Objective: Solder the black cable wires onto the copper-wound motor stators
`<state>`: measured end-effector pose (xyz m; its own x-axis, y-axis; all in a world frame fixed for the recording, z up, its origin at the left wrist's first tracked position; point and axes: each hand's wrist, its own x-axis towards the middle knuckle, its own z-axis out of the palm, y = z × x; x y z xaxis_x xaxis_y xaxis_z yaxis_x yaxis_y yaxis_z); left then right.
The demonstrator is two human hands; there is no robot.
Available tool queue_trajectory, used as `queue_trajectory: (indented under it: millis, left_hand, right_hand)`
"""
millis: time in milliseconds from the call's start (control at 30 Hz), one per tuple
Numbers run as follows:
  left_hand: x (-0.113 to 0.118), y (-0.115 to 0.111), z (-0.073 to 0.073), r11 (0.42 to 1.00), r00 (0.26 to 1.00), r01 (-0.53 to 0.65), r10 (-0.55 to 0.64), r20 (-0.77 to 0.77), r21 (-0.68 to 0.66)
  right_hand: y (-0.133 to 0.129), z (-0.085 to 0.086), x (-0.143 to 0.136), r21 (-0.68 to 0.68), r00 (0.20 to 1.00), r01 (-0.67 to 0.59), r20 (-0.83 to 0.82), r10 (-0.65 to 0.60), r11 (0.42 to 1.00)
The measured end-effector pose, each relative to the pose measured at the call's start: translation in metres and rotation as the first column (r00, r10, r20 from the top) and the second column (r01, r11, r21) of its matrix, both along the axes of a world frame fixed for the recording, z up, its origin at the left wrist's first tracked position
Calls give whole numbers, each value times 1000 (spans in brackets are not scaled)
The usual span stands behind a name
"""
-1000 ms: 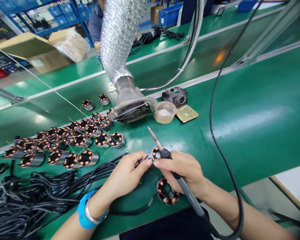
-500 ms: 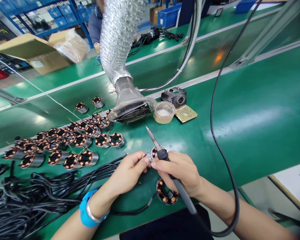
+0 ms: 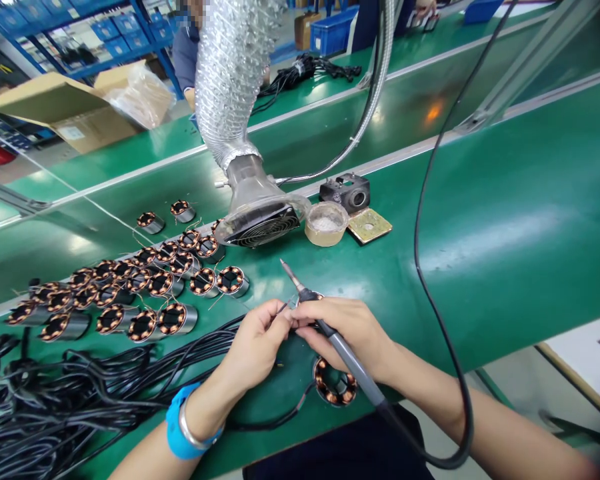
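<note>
Green bench (image 3: 500, 253); right hand (image 3: 357, 333), grip closed round soldering iron (image 3: 351, 364); left hand (image 3: 254, 341), pinching wire (image 3: 283, 307) (mostly hidden).

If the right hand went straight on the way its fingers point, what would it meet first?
Most likely the left hand: the right hand points straight at it, and they look touching or nearly so; this view doesn't settle any small gap.
</note>
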<state>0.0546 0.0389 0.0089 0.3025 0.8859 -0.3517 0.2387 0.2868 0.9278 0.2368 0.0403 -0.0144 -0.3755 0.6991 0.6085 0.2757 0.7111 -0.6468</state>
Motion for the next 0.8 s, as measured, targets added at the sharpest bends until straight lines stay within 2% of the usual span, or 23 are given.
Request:
queue_trajectory:
  millis: [200, 433, 600, 800]
  left_hand:
    - [0, 0, -1, 999, 999, -33, 33, 28, -15]
    - [0, 1, 1, 995, 994, -95, 94, -56, -15]
    - [0, -1, 0, 994, 987, -97, 101, -122, 42]
    - [1, -2, 0, 993, 986, -79, 90, -144, 83]
  right_hand:
    - [0, -1, -5, -73, 1000, 8, 17, -7, 997]
    - [-1, -4, 3, -160, 994, 54, -85, -68, 986]
    - [-1, -10, 8, -25, 997, 46, -66, -48, 999]
    - [-1, -3, 3, 8, 991, 114, -66, -114, 993]
